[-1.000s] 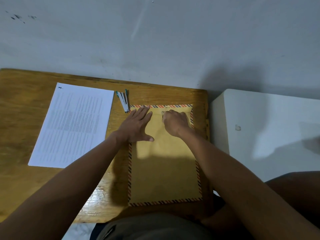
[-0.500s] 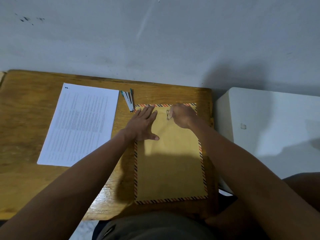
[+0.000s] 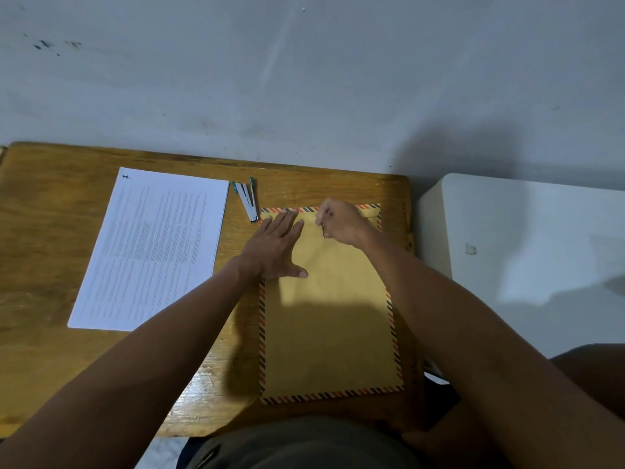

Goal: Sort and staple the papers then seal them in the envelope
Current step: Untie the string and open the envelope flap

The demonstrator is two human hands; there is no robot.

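Observation:
A tan envelope [image 3: 329, 319] with a red-and-black striped border lies flat at the right of the wooden desk [image 3: 40, 238]. My left hand [image 3: 275, 247] presses flat on its upper left part, fingers spread. My right hand [image 3: 341, 220] is curled at the envelope's top edge, pinching what looks like a thin string or clasp there. A stack of printed white papers [image 3: 152, 248] with a clip mark at its top left corner rests on the desk to the left. A white stapler with green tips [image 3: 247, 199] lies between the papers and the envelope.
A grey wall [image 3: 304, 79] runs right behind the desk. A white cabinet or box [image 3: 524, 252] stands against the desk's right side. My lap fills the bottom of the view.
My right hand has shifted slightly up toward the envelope's top edge while working at the closure. My left hand stays pressed on the envelope.

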